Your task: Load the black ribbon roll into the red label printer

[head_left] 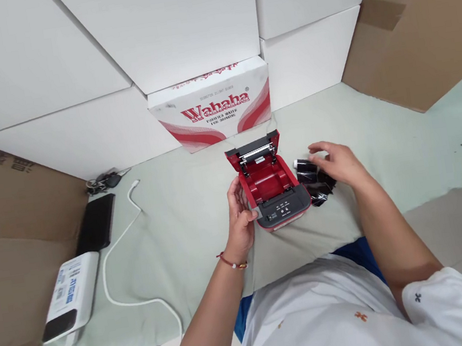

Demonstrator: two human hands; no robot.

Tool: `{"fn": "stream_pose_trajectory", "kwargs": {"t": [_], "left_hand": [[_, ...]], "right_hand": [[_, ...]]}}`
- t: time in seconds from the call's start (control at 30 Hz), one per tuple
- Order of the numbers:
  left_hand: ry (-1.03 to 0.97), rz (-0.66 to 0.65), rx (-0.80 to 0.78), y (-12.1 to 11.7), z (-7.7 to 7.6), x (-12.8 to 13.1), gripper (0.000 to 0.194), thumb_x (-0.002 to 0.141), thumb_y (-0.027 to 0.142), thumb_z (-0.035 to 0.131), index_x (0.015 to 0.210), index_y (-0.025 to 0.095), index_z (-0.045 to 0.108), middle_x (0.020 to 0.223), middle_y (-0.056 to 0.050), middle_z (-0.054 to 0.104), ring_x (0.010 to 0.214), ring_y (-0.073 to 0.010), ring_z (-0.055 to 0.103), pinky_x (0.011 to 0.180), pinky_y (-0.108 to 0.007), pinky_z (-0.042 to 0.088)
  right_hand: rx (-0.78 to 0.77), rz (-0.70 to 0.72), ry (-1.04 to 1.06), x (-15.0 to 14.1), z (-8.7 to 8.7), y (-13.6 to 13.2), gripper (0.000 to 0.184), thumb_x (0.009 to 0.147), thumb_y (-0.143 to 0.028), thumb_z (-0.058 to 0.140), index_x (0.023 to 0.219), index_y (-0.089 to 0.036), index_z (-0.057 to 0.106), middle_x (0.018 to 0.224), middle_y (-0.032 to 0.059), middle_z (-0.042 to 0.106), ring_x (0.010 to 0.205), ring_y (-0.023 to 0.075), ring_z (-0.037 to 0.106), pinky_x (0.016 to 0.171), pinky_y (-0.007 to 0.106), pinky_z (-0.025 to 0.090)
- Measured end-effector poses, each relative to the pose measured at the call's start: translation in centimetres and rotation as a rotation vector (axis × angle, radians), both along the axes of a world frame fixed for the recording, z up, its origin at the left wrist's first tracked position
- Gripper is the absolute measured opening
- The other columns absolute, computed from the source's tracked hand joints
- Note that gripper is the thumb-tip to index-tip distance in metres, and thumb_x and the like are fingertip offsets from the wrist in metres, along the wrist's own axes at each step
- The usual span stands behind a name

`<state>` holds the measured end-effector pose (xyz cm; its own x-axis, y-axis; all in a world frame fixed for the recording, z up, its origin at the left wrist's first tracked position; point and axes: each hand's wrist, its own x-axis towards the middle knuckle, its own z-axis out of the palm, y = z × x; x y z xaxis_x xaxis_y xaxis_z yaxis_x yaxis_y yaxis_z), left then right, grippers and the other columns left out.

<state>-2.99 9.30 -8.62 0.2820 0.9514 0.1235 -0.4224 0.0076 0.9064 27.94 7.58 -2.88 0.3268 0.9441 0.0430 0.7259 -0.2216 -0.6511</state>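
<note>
A red and black label printer (277, 189) stands on the cloth in front of me with its lid (254, 152) raised, so its red inner bay shows. My left hand (241, 215) grips the printer's left side, the thumb at the corner of the dark button panel (285, 207). Just right of the printer lies a black ribbon roll (306, 166) with a white core end, beside loose shiny black film (320, 194). Over this pile hovers my right hand (336, 164), fingers stretched out and apart; whether a fingertip touches the roll is unclear.
A Wahaha water carton (221, 105) leans against white boxes (174, 25) behind the printer. Brown cardboard (421, 23) flanks both sides. At left lie a white power bank (73, 292), a black flat box (96, 222) and a white cable (104, 278).
</note>
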Motion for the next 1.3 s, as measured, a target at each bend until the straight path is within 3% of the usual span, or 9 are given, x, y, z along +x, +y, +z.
{"fn": "stream_pose_trajectory", "kwargs": {"t": [0.17, 0.47, 0.57, 0.67, 0.77, 0.87, 1.07, 1.2, 1.3], "left_hand": [[0.029, -0.004, 0.026, 0.1, 0.0, -0.1, 0.089, 0.072, 0.048, 0.091, 0.153, 0.038, 0.056, 0.172, -0.004, 0.049, 0.165, -0.0362, 0.040, 0.136, -0.051, 0.036], [-0.011, -0.009, -0.011, 0.2, 0.1, -0.1, 0.090, 0.068, 0.037, 0.090, 0.151, 0.036, 0.057, 0.171, -0.004, 0.050, 0.165, -0.0360, 0.041, 0.136, -0.050, 0.035], [-0.008, -0.016, -0.019, 0.1, 0.2, -0.1, 0.091, 0.068, 0.037, 0.090, 0.152, 0.036, 0.056, 0.171, -0.005, 0.050, 0.164, -0.0366, 0.041, 0.135, -0.050, 0.036], [-0.005, -0.026, -0.017, 0.1, 0.3, -0.1, 0.090, 0.069, 0.037, 0.088, 0.153, 0.036, 0.054, 0.172, -0.005, 0.050, 0.164, -0.0365, 0.041, 0.135, -0.050, 0.036], [0.002, -0.016, -0.015, 0.1, 0.3, 0.0, 0.090, 0.070, 0.036, 0.086, 0.153, 0.035, 0.054, 0.171, -0.006, 0.050, 0.163, -0.0370, 0.043, 0.133, -0.051, 0.038], [0.000, -0.011, -0.015, 0.1, 0.2, 0.0, 0.089, 0.069, 0.035, 0.085, 0.153, 0.035, 0.054, 0.171, -0.006, 0.051, 0.163, -0.0366, 0.043, 0.132, -0.050, 0.038], [0.004, -0.013, -0.002, 0.3, 0.1, -0.1, 0.089, 0.069, 0.037, 0.088, 0.152, 0.034, 0.055, 0.171, -0.007, 0.050, 0.164, -0.0365, 0.042, 0.133, -0.051, 0.037], [0.009, -0.006, 0.012, 0.3, 0.0, -0.1, 0.092, 0.068, 0.041, 0.091, 0.153, 0.034, 0.055, 0.171, -0.008, 0.050, 0.164, -0.0372, 0.041, 0.134, -0.051, 0.037], [0.002, -0.002, 0.015, 0.3, 0.0, 0.0, 0.091, 0.068, 0.041, 0.091, 0.152, 0.034, 0.056, 0.170, -0.008, 0.052, 0.162, -0.0372, 0.044, 0.132, -0.051, 0.039]], "right_hand": [[-0.072, -0.154, -0.302, 3.0, -0.6, -1.8, 0.045, 0.098, -0.040, 0.057, 0.130, -0.018, 0.080, 0.137, 0.0185, 0.077, 0.096, 0.0308, 0.074, 0.093, 0.046, 0.055], [-0.246, 0.027, -0.364, 3.2, -0.6, -2.7, 0.040, 0.095, -0.032, 0.061, 0.127, -0.021, 0.082, 0.125, 0.0157, 0.084, 0.110, 0.0350, 0.078, 0.089, 0.041, 0.057], [-0.282, 0.166, -0.316, 4.0, 2.5, -4.5, 0.036, 0.092, -0.036, 0.066, 0.121, -0.025, 0.084, 0.114, 0.0095, 0.087, 0.097, 0.0303, 0.079, 0.085, 0.039, 0.059], [-0.230, 0.436, -0.175, 4.8, 8.0, -7.5, 0.040, 0.097, -0.051, 0.066, 0.128, -0.031, 0.082, 0.111, 0.0052, 0.087, 0.085, 0.0259, 0.079, 0.078, 0.036, 0.062], [-0.117, 0.687, -0.114, 4.6, 13.5, -9.8, 0.036, 0.103, -0.050, 0.067, 0.136, -0.044, 0.079, 0.123, 0.0005, 0.085, 0.094, 0.0233, 0.081, 0.078, 0.033, 0.064], [-0.056, 0.871, -0.038, 2.7, 16.1, -9.2, 0.035, 0.104, -0.044, 0.070, 0.137, -0.045, 0.079, 0.127, 0.0001, 0.085, 0.105, 0.0230, 0.082, 0.087, 0.031, 0.065], [-0.066, 0.852, 0.040, -4.5, 13.1, -2.7, 0.034, 0.102, -0.035, 0.066, 0.133, -0.029, 0.079, 0.110, 0.0014, 0.086, 0.084, 0.0188, 0.078, 0.076, 0.029, 0.061], [-0.061, 0.682, -0.242, -8.9, 10.2, 0.5, 0.040, 0.096, -0.016, 0.066, 0.134, -0.024, 0.077, 0.129, 0.0071, 0.084, 0.110, 0.0265, 0.079, 0.092, 0.035, 0.059], [-0.150, 0.634, -0.452, -11.2, 9.3, 1.7, 0.042, 0.097, -0.012, 0.063, 0.137, -0.023, 0.075, 0.135, 0.0128, 0.081, 0.116, 0.0326, 0.079, 0.089, 0.037, 0.058]]}}
